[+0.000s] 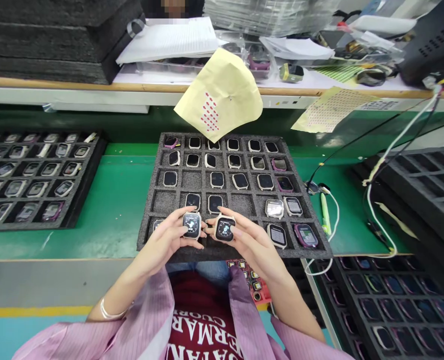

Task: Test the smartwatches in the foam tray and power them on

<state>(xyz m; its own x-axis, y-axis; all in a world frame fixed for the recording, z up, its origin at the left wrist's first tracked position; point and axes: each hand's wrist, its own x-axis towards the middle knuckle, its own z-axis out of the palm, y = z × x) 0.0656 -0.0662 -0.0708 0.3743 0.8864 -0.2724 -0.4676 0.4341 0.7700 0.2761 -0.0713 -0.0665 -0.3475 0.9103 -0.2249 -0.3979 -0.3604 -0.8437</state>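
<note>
Left-hand watch and right-hand watch, seen from the head, are held side by side just above the near part of the middle foam tray. The left hand grasps the first by its frame, thumb on the screen; the right hand grasps the second likewise. A narrow gap parts the two watches, where fingertips of both hands come close. The tray's near rim runs along the front edge of the green table, near the body. A strip of table shows between this tray and the left tray; opposite, a green stick lies just beside the rim. A yellow sheet printed with small red arrows hangs from the shelf above the rear pockets. White letters on the dark red shirt partly read ERMAR and CUOR. Both held screens are lit, their writing too small to read
</note>
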